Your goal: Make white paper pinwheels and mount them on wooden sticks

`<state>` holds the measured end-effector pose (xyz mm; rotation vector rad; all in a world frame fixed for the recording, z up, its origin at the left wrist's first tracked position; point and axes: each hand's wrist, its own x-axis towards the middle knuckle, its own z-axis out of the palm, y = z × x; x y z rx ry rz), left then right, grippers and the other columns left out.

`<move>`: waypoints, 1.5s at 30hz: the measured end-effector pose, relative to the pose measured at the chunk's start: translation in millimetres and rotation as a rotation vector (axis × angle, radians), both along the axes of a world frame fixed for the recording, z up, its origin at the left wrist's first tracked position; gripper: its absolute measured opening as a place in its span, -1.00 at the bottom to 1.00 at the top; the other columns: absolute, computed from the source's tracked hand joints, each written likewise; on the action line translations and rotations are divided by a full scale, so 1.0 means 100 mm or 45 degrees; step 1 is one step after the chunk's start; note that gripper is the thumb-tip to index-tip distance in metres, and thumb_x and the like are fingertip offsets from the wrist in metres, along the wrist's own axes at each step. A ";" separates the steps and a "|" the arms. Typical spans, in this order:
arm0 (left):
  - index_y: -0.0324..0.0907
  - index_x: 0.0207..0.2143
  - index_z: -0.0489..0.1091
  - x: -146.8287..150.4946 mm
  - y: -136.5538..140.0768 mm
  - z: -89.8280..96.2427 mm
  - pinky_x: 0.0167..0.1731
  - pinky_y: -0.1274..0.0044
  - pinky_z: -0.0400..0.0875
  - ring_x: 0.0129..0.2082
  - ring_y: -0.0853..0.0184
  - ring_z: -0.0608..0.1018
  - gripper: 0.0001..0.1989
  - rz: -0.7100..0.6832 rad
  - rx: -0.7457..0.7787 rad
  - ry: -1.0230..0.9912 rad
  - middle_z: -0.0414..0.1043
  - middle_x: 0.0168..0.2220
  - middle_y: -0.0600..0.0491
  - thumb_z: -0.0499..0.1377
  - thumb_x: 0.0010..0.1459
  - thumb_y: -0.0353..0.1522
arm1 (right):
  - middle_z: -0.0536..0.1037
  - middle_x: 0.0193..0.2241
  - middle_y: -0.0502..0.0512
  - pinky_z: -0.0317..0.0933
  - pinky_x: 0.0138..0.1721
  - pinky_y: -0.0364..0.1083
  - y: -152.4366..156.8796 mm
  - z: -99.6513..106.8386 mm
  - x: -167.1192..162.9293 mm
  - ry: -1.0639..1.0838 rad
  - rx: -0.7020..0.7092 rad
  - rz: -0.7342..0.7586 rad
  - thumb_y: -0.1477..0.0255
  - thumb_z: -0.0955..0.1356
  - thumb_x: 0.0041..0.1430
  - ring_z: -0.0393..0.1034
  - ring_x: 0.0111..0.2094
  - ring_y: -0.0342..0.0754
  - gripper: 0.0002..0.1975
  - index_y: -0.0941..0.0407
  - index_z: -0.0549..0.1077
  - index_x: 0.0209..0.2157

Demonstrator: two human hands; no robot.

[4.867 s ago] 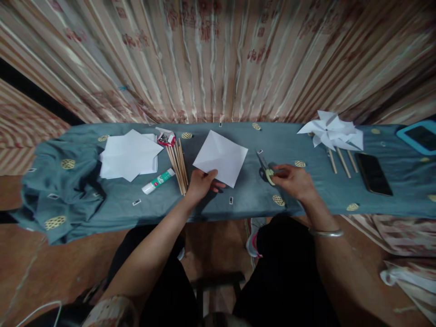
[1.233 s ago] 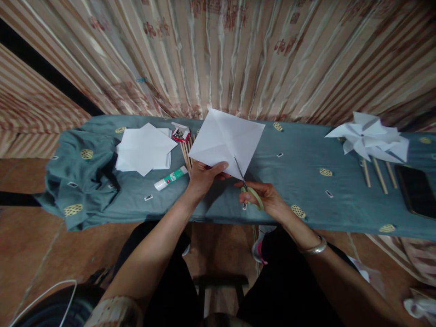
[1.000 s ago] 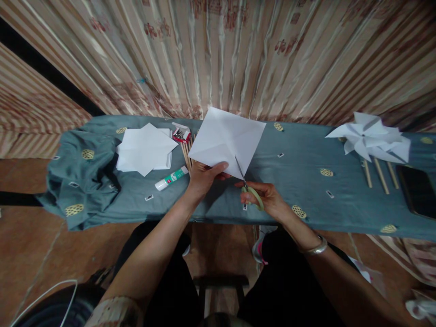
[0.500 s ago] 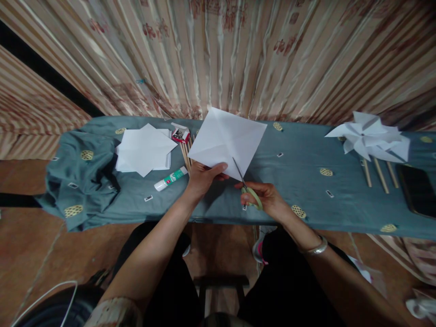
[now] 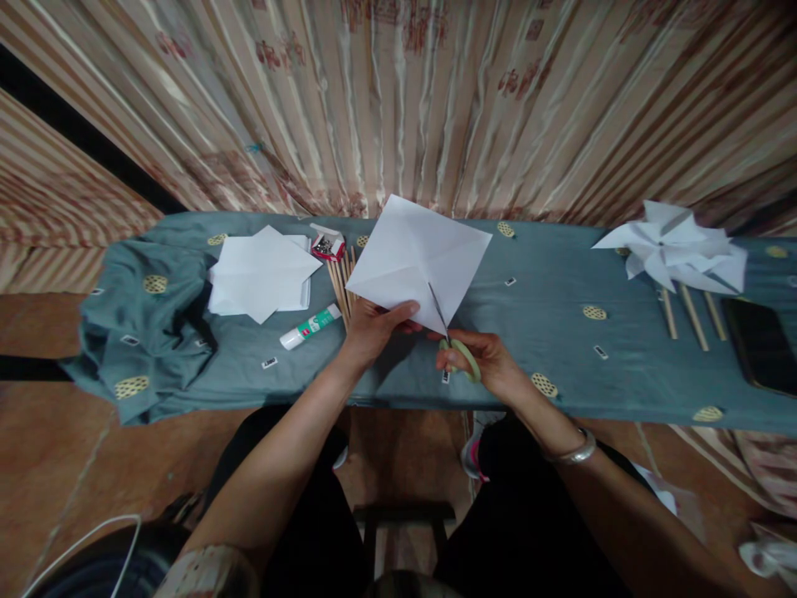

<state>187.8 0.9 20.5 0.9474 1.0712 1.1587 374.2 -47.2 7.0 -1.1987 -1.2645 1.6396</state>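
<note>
A square sheet of white paper [image 5: 414, 253] with crossing creases is raised over the table, one corner pointing toward me. My left hand [image 5: 378, 326] pinches its near left edge, thumb on top and fingers underneath. In my right hand [image 5: 482, 360] is a pair of scissors [image 5: 457, 349] with pale green handles. Their blades lie along the paper from the near corner in toward the middle. How far the paper is cut through, I cannot tell.
On the left are a stack of white paper [image 5: 265, 274], a glue stick [image 5: 310, 325], a small red box of metal pins [image 5: 328, 246] and several wooden sticks [image 5: 339, 281]. White paper pinwheels [image 5: 676, 249] on sticks and a black phone [image 5: 760, 342] lie on the right.
The paper has turned and shifted very slightly to the right, and the scissors have tilted a little with it. Both hands keep their hold.
</note>
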 end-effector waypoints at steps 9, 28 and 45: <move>-0.23 -0.47 0.44 0.01 -0.01 0.01 -0.67 0.59 0.38 -0.66 0.39 0.50 -0.78 -0.008 -0.013 -0.003 0.50 -0.58 0.09 0.36 -0.20 -0.34 | 0.56 -0.52 0.03 0.29 -0.44 -0.14 0.01 0.01 0.02 -0.020 0.029 0.031 0.02 0.52 -0.11 0.38 -0.52 -0.17 -0.49 0.12 0.62 -0.24; -0.19 -0.48 0.45 0.01 -0.04 0.01 -0.62 0.56 0.39 -0.64 0.37 0.51 -0.85 -0.019 -0.013 0.028 0.51 -0.58 0.07 0.35 -0.14 -0.37 | 0.50 -0.59 0.00 0.27 -0.50 -0.16 0.00 0.11 -0.05 -0.048 -0.011 -0.031 -0.03 0.52 -0.19 0.33 -0.57 -0.19 -0.49 0.13 0.59 -0.40; -0.20 -0.52 0.46 0.02 -0.05 0.01 -0.62 0.55 0.39 -0.64 0.35 0.51 -0.83 -0.022 -0.027 0.043 0.50 -0.60 0.03 0.37 -0.15 -0.33 | 0.49 -0.60 0.00 0.23 -0.54 -0.16 0.01 0.01 -0.07 -0.004 0.040 -0.045 -0.01 0.52 -0.16 0.30 -0.58 -0.18 -0.51 0.13 0.61 -0.36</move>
